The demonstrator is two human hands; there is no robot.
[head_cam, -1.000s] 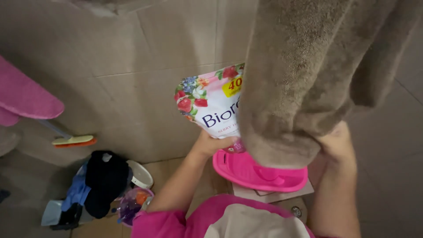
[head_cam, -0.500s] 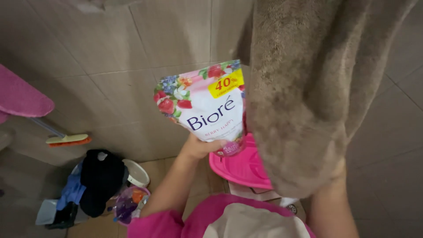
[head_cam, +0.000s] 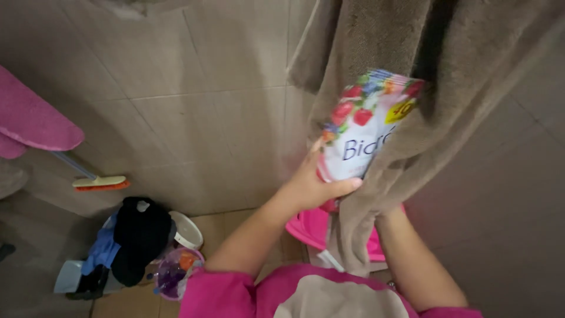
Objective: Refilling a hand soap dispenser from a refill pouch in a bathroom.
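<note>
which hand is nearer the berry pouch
Left. The left hand grips the bottom of the berry pouch. The right hand is hidden behind the brown towel, its forearm rising below and right of the pouch.

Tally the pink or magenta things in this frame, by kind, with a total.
Pink basin: 1
Pink cloth at the left edge: 1
Pink sleeves: 2
Pink-and-white refill pouch, in the left hand: 1
Total: 5
</note>
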